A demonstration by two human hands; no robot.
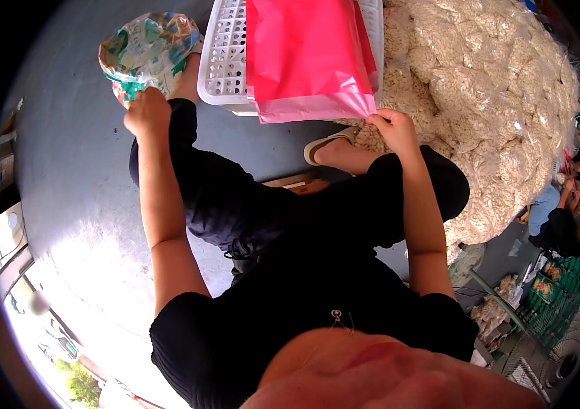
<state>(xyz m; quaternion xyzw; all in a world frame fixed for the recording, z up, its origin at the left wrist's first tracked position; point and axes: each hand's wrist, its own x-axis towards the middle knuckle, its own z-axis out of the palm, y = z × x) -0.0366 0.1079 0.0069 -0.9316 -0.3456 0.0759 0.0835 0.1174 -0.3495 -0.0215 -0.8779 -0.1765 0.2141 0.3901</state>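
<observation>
I sit low with my knees apart, in black clothes. My left hand (146, 109) is closed on the lower edge of a crumpled, colourfully printed plastic bag (146, 48) lying on the grey floor (78, 184). My right hand (391, 126) pinches the lower right corner of a pink plastic bag (307, 54). That pink bag lies draped over a white perforated plastic basket (220, 61), which stands on the floor in front of me.
A big heap of clear packets filled with pale, cream-coloured pieces (501, 102) rises on my right. My right foot in a sandal (327, 144) rests at its edge. A seated person (562, 228) is at the far right, near stacked green crates (576, 279).
</observation>
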